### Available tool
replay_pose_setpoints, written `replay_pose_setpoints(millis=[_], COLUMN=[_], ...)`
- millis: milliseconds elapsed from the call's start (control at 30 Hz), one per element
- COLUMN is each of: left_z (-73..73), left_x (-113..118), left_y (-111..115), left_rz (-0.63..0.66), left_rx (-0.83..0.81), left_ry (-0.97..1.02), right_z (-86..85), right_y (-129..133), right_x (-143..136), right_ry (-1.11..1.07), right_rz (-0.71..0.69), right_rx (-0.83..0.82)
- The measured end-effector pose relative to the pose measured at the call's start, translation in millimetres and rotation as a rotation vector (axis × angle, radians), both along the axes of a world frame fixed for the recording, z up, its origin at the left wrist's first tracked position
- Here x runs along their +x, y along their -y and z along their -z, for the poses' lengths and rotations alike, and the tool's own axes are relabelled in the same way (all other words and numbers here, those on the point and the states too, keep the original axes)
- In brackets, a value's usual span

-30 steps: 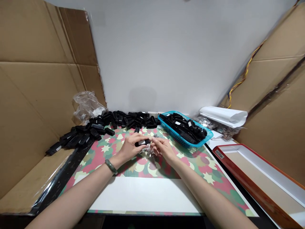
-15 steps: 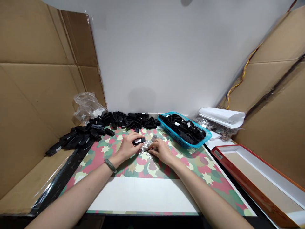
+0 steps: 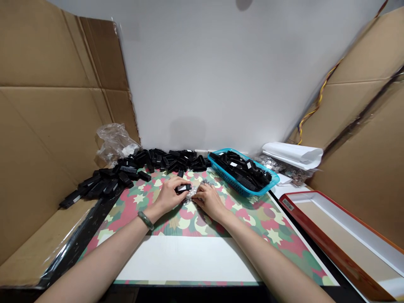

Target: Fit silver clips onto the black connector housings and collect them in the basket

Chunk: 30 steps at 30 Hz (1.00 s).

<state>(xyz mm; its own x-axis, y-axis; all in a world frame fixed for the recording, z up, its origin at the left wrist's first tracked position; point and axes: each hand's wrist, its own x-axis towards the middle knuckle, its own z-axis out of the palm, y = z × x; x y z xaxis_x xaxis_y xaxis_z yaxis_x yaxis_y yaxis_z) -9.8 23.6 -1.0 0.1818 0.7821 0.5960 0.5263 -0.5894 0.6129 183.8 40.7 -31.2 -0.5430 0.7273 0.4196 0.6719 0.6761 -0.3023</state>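
Note:
My left hand (image 3: 170, 194), with a dark green bangle (image 3: 145, 220) at the wrist, grips a small black plastic case (image 3: 183, 188) that bears a white label. Close to its right, my right hand (image 3: 208, 199) has its thumb and fingers drawn together at a small heap of shiny silver metal pieces (image 3: 190, 196). Whatever may be between those fingertips is too small to make out. More of the silver pieces (image 3: 206, 182) show just behind the right hand.
Many similar black cases (image 3: 126, 170) lie piled along the back and left. A blue plastic basket (image 3: 243, 190) full of black parts stands back right. Cardboard walls (image 3: 41, 126) flank the table, and a long red-edged box (image 3: 334, 252) lies at right.
My right hand has moved slightly left, its fingertips closer together over the silver pieces. The left hand keeps the black case in nearly the same place.

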Motion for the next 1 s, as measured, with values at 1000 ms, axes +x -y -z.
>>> replay_pose_setpoints(millis=[1000], left_z=[-3.5], left_x=[1], left_y=[1], left_rz=[-0.021], left_rx=[-0.025], left_ry=[-0.018], right_z=[-12.8], right_y=[-4], right_x=[5], right_ry=[-0.613], right_rz=[0.017], right_rx=[-0.465])
